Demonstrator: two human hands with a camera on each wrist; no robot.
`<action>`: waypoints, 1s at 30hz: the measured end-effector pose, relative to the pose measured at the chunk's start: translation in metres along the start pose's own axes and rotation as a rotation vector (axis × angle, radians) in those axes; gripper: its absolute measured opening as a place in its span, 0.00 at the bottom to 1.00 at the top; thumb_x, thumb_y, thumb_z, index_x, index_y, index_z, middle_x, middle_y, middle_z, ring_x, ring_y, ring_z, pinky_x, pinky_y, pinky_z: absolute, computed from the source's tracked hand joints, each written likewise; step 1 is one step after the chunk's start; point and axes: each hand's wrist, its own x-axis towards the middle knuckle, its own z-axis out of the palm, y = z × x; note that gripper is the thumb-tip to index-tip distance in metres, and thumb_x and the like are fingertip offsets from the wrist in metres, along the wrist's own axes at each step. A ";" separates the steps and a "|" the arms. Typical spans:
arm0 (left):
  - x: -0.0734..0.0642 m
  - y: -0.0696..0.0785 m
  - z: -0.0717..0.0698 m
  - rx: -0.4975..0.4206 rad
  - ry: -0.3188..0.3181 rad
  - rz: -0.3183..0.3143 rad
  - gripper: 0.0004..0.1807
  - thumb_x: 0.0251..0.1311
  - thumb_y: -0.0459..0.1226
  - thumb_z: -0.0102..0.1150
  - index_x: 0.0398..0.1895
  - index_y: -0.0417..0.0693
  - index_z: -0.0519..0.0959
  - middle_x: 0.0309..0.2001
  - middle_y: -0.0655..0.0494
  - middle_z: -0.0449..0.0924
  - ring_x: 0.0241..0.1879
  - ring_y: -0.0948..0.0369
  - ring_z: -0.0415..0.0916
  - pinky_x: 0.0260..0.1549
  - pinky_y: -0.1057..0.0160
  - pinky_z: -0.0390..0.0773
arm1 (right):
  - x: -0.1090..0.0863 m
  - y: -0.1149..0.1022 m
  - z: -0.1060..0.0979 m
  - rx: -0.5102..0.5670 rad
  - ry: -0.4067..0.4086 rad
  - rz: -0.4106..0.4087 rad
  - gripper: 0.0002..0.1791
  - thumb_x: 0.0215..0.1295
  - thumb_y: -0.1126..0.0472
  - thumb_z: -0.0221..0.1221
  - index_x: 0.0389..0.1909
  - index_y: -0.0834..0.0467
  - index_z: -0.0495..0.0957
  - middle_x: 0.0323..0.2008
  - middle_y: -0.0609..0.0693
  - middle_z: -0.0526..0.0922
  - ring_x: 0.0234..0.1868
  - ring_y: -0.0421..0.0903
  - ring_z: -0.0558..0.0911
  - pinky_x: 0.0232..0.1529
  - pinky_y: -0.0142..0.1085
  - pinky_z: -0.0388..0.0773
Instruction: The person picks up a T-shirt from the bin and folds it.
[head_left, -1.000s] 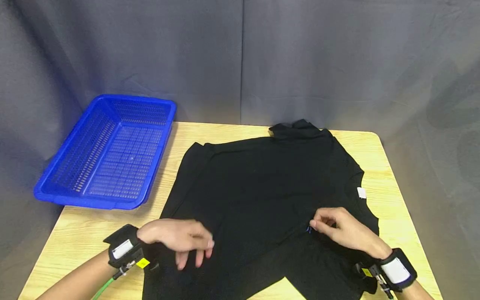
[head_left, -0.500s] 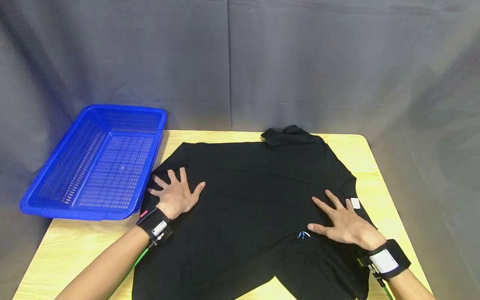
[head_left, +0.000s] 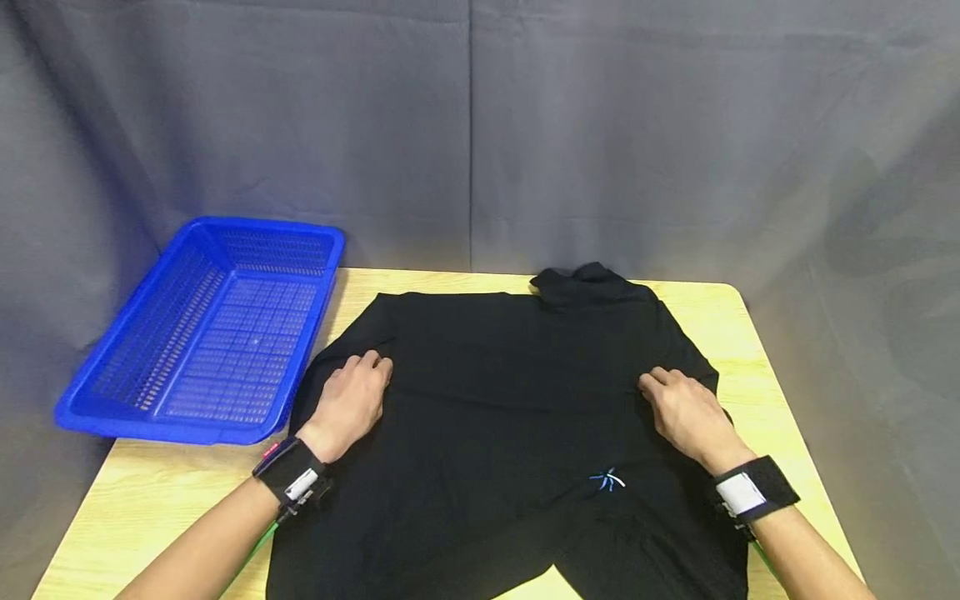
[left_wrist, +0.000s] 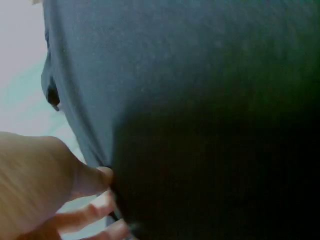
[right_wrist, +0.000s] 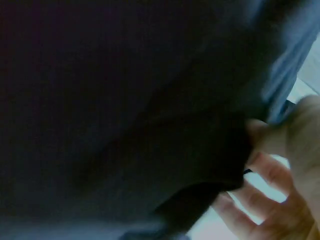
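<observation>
A black shirt (head_left: 480, 433) lies spread over the table, with a small blue and white mark (head_left: 607, 479) on its lower right part. My left hand (head_left: 348, 404) grips the cloth near the shirt's left edge. In the left wrist view the thumb (left_wrist: 102, 177) meets the fingers at a fold of that edge. On the opposite side my right hand (head_left: 686, 417) pinches the shirt close to its right edge. The right wrist view has the fingers (right_wrist: 272, 172) and thumb at the dark cloth border. The white tag on that edge is hidden now.
A blue plastic basket (head_left: 333, 275) stands at the back left, close beside the shirt. Bare wooden table (head_left: 150, 500) shows at the left and right. A grey curtain (head_left: 480, 142) hangs behind the table. Part of the shirt is bunched up at the back edge.
The left hand has moved up and left from the lower front. Both hands lay spread flat on the shirt half a second ago; their fingers have since curled onto the cloth near its sides.
</observation>
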 end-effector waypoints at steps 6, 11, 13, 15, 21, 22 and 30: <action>0.002 -0.010 -0.026 -0.042 0.048 -0.001 0.10 0.63 0.24 0.58 0.43 0.37 0.69 0.26 0.43 0.77 0.23 0.44 0.81 0.21 0.47 0.79 | 0.001 0.005 -0.023 0.246 -0.014 0.058 0.08 0.75 0.73 0.59 0.50 0.62 0.76 0.37 0.56 0.87 0.29 0.45 0.75 0.27 0.35 0.71; 0.026 -0.006 -0.027 -0.040 0.007 -0.072 0.16 0.62 0.25 0.60 0.51 0.32 0.68 0.27 0.36 0.80 0.25 0.40 0.83 0.20 0.45 0.81 | 0.024 0.025 -0.025 0.257 -0.022 0.073 0.04 0.76 0.69 0.61 0.46 0.61 0.81 0.35 0.53 0.86 0.32 0.46 0.78 0.33 0.41 0.75; 0.032 -0.004 -0.023 -0.034 -0.033 -0.113 0.18 0.61 0.25 0.62 0.52 0.32 0.70 0.31 0.32 0.82 0.28 0.37 0.85 0.22 0.43 0.83 | 0.034 0.027 -0.018 0.183 -0.026 0.062 0.03 0.74 0.66 0.64 0.44 0.61 0.83 0.35 0.53 0.86 0.33 0.48 0.81 0.34 0.47 0.78; 0.034 -0.004 -0.019 -0.017 -0.053 -0.141 0.19 0.59 0.26 0.65 0.52 0.32 0.73 0.36 0.30 0.84 0.32 0.35 0.86 0.26 0.40 0.84 | 0.041 0.024 -0.011 0.137 -0.044 0.062 0.07 0.73 0.64 0.65 0.46 0.63 0.84 0.39 0.57 0.86 0.37 0.54 0.85 0.39 0.51 0.81; 0.049 -0.005 -0.020 0.083 -0.111 -0.158 0.21 0.68 0.42 0.68 0.48 0.28 0.80 0.40 0.32 0.82 0.36 0.35 0.85 0.36 0.40 0.87 | 0.042 0.013 -0.006 0.178 -0.167 0.110 0.24 0.77 0.57 0.62 0.66 0.67 0.78 0.70 0.72 0.74 0.69 0.73 0.75 0.70 0.67 0.70; 0.055 -0.004 -0.019 0.100 -0.140 -0.172 0.24 0.71 0.47 0.66 0.45 0.29 0.82 0.40 0.33 0.83 0.36 0.36 0.86 0.36 0.42 0.87 | 0.041 0.013 -0.005 0.178 -0.187 0.119 0.25 0.76 0.57 0.62 0.67 0.68 0.78 0.72 0.73 0.72 0.71 0.74 0.73 0.71 0.68 0.68; 0.104 -0.032 0.000 0.049 -0.452 -0.302 0.23 0.59 0.49 0.68 0.43 0.37 0.86 0.45 0.36 0.87 0.43 0.41 0.86 0.36 0.46 0.86 | 0.043 0.012 -0.004 0.219 -0.237 0.148 0.29 0.76 0.55 0.63 0.71 0.66 0.76 0.76 0.71 0.68 0.75 0.78 0.66 0.73 0.72 0.61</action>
